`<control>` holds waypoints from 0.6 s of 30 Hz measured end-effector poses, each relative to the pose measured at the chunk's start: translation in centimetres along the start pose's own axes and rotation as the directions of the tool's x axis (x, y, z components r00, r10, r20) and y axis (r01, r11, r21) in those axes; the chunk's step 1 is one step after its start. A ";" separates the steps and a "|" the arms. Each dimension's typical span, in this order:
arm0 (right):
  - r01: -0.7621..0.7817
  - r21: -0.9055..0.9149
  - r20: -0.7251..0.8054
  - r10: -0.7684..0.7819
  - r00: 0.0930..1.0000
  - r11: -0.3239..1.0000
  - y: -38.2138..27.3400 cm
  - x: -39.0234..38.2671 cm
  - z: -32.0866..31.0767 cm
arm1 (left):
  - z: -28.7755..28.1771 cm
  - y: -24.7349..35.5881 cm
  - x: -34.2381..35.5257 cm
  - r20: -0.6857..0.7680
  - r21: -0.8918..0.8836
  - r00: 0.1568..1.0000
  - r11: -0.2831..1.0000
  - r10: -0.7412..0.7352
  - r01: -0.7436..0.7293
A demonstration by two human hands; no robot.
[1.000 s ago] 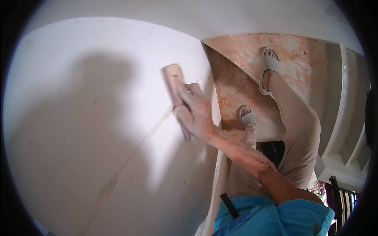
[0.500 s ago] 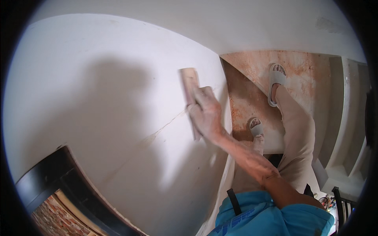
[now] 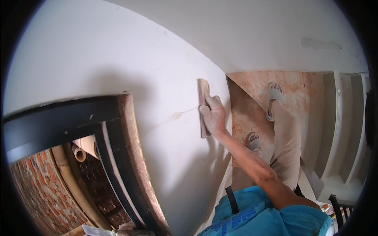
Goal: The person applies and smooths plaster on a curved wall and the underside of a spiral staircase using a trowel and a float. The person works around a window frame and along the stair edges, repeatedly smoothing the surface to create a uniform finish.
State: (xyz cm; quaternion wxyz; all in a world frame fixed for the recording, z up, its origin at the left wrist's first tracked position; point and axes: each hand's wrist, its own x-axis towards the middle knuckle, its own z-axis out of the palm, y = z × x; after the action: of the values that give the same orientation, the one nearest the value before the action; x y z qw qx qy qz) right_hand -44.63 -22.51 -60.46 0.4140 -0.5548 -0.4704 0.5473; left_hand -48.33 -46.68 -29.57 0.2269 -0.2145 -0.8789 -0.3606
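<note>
My right hand point(image 3: 213, 116) grips a long, narrow wooden sanding block point(image 3: 203, 88) and holds it flat against the white wall point(image 3: 173, 70). A thin crack point(image 3: 178, 115) with a yellowish patch runs across the wall up to the block. At the bottom edge, by the dark window frame point(image 3: 112, 151), part of my left hand point(image 3: 132, 230) shows, its fingers closed round a putty knife point(image 3: 96, 231). Most of that hand lies outside the picture. Pale dust coats the fingers of my right hand.
Through the window opening appear a brick wall point(image 3: 43, 192) and bamboo poles point(image 3: 80, 154). My feet in pale slides point(image 3: 275, 94) stand on a dusty, reddish-stained floor point(image 3: 293, 88). White steps point(image 3: 330, 129) rise at right, with a dark railing point(image 3: 338, 212) lower down.
The view has turned, bringing more of the window frame into sight. My left hand with the putty knife has appeared at the bottom edge. My right hand still presses the sanding block on the wall.
</note>
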 end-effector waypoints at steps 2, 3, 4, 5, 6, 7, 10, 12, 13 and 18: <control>0.303 0.085 -0.025 -0.302 0.953 0.949 -5.8 -0.2 0.3 | 0.0 0.4 0.3 0.009 -0.029 1.000 1.000 -0.002 0.002; 0.507 0.015 -0.056 -0.506 0.861 0.862 -8.6 0.4 0.0 | 0.1 0.5 0.4 0.018 -0.042 1.000 0.999 -0.004 0.005; 0.543 0.081 -0.043 -0.542 0.839 0.836 -11.5 0.3 0.2 | 0.0 0.5 0.4 0.019 -0.053 1.000 0.999 -0.008 0.009; 0.590 0.055 -0.055 -0.588 0.807 0.805 -13.5 0.4 0.3 | 0.3 0.8 0.4 0.011 -0.055 0.999 0.997 -0.049 0.050; 0.634 0.023 -0.068 -0.631 0.772 0.773 -15.1 0.9 0.3 | 0.9 1.4 0.5 0.009 -0.059 0.996 0.994 -0.089 0.090; 0.674 -0.007 -0.085 -0.672 0.735 0.738 -16.1 1.5 0.1 | 1.0 1.8 0.4 0.008 -0.065 0.992 0.990 -0.124 0.124; 0.641 0.023 -0.088 -0.638 0.765 0.767 -13.4 1.0 0.9 | -0.6 -0.3 0.7 -0.020 -0.077 0.997 0.994 0.077 -0.078; 0.514 0.013 -0.063 -0.513 0.856 0.857 -8.8 1.3 -0.1 | -0.5 -1.8 0.8 -0.012 -0.045 0.998 0.997 0.057 -0.057; 0.439 -0.009 -0.039 -0.439 0.898 0.898 -7.1 0.3 -0.6 | -0.4 -1.2 0.7 -0.016 -0.045 0.999 0.998 0.034 -0.035; 0.529 0.077 -0.022 -0.529 0.849 0.845 -9.1 -6.3 -0.9 | 0.3 2.1 0.3 -0.026 -0.009 0.998 0.999 -0.053 0.053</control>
State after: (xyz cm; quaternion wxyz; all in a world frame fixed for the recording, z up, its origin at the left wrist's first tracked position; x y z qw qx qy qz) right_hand -44.05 -26.68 -50.18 0.5704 -0.3869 -0.5827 0.4307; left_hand -47.49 -45.02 -28.49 0.2281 -0.1874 -0.8796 -0.3731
